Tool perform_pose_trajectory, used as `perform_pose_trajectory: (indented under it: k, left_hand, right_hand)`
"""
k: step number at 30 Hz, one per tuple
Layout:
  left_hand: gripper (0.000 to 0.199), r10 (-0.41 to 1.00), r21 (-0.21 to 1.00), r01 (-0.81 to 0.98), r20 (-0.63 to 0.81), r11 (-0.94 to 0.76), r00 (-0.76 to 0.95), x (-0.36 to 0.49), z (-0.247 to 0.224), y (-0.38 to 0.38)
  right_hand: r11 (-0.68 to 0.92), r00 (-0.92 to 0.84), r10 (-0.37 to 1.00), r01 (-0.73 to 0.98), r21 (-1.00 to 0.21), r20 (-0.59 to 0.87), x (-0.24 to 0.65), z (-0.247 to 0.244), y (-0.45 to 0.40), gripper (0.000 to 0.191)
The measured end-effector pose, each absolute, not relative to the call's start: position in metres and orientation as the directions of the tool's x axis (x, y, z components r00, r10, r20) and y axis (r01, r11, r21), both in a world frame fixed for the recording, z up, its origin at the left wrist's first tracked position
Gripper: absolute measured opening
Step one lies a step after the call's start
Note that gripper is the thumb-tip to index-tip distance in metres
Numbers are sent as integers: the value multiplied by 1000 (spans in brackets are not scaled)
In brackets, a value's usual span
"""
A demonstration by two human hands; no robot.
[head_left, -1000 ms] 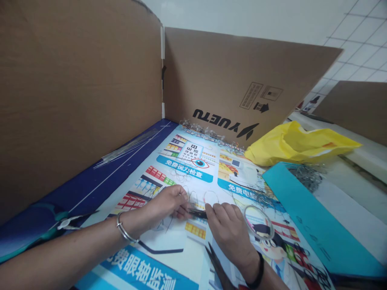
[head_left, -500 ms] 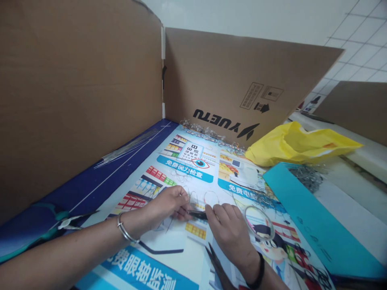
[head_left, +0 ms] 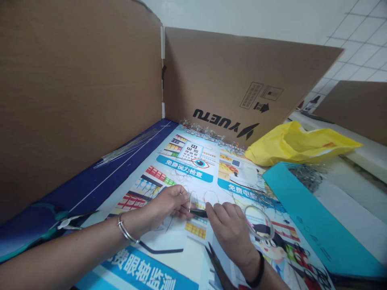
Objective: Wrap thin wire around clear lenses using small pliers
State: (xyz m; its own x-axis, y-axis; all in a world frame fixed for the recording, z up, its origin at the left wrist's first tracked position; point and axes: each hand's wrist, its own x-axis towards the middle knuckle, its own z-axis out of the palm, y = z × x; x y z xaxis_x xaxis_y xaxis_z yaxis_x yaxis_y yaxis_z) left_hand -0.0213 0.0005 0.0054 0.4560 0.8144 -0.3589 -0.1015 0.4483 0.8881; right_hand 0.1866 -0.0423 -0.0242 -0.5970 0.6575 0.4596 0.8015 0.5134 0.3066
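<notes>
My left hand (head_left: 173, 201) is closed in a pinch on a thin metal wire (head_left: 193, 196). The wire bends up in a narrow loop between my hands. My right hand (head_left: 231, 229) is wrapped round pliers; the dark jaws (head_left: 198, 213) point left and meet the wire beside my left fingertips. The handles are hidden in my right palm. Below my right hand lies a dark tool with two pointed tips (head_left: 218, 264), its rear part out of view. A wire coil (head_left: 272, 227) lies right of my right hand.
Teal-handled cutters (head_left: 57, 225) lie at left, near straight wires (head_left: 127, 149). Cardboard walls (head_left: 81, 100) stand left and behind. Tangled wire pieces (head_left: 208, 131) line the back. A yellow bag (head_left: 290, 145) and a blue box (head_left: 320, 225) with wire pieces are at right, on the printed sheet's edge.
My left fingers have shifted slightly at the wire, and the plier jaws have turned a little. The wire loop beside the jaws shows more clearly now. The surrounding things have not moved.
</notes>
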Motion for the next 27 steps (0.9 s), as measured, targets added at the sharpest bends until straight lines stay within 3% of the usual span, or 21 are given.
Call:
perform_pose_trajectory:
  k: [16, 21, 27]
  left_hand:
    - [30, 877, 931, -122, -271, 343, 397, -18, 4, 0]
    - [22, 893, 979, -53, -155, 195, 423, -19, 1, 1]
    - [7, 853, 956, 255, -10, -145, 522, -25, 4, 3]
  right_hand:
    - [454, -513, 719, 857, 242, 469, 182, -28, -38, 17]
    - [474, -497, 726, 862, 178, 475, 182, -32, -38, 18]
    - [531, -479, 787, 847, -29, 389, 184, -35, -40, 16]
